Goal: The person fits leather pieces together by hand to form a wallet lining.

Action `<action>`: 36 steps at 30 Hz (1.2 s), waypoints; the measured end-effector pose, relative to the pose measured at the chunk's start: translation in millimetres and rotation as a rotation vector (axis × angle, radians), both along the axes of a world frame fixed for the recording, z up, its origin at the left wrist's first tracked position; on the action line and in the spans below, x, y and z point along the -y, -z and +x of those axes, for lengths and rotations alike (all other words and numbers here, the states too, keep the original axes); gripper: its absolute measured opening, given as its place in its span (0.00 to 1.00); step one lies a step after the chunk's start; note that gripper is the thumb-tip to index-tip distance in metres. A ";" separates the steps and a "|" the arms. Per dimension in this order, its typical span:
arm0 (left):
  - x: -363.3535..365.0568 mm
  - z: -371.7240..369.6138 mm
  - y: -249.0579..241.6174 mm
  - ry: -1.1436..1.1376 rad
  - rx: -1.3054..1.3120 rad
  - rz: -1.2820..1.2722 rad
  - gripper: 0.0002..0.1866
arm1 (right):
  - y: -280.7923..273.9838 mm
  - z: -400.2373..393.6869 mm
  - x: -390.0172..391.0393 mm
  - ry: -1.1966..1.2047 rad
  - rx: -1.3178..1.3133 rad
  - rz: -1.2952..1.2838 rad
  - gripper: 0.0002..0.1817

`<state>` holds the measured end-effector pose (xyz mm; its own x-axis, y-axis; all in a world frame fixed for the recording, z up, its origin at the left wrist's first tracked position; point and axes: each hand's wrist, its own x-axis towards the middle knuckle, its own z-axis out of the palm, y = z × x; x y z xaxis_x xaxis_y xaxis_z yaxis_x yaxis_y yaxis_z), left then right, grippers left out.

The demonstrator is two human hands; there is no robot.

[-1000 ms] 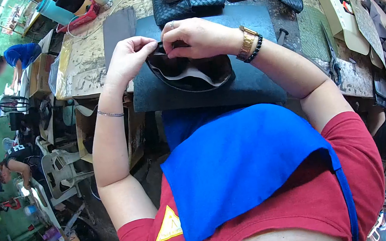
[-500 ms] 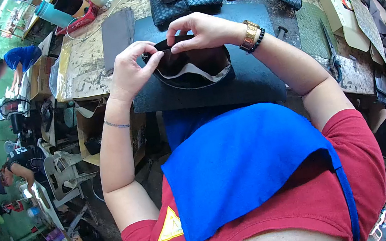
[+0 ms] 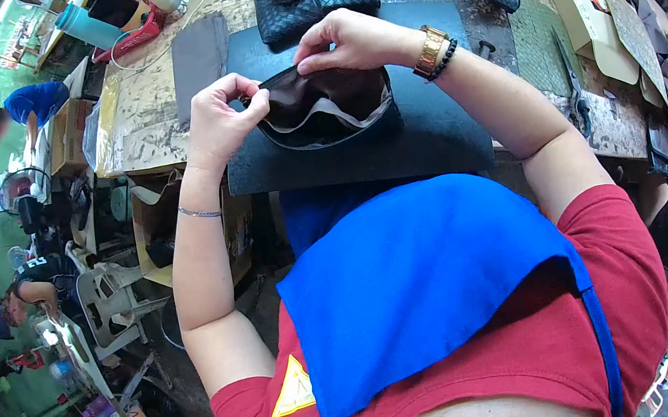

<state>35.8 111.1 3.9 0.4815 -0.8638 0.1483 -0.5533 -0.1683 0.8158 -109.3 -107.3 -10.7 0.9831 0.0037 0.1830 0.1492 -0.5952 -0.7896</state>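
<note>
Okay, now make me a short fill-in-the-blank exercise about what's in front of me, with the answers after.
The left hand and right hand pinch a dark pouch whose mouth is ____ (open or closed). The gold watch is on the ____ wrist. The apron is ____ in colour. The shirt is ____ in colour.
Missing words: open; right; blue; red.

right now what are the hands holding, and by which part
Both hands, left and right, pinch the far rim of an open dark pouch, the left at its left corner, the right a little further along.
</note>
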 end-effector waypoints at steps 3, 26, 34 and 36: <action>1.3 0.0 3.1 -0.029 -0.026 0.006 0.07 | 6.3 3.8 2.2 -0.029 0.049 -0.022 0.13; -9.1 -13.4 -3.2 -0.005 0.220 -0.044 0.16 | -3.6 28.0 -13.1 -0.183 -0.030 -0.042 0.16; -10.6 -13.7 -10.1 0.010 0.147 0.021 0.18 | -0.4 28.1 -9.5 -0.162 -0.018 -0.060 0.16; -9.5 -14.2 -7.3 0.012 0.160 -0.015 0.17 | -1.7 27.1 -8.7 -0.158 -0.022 -0.066 0.16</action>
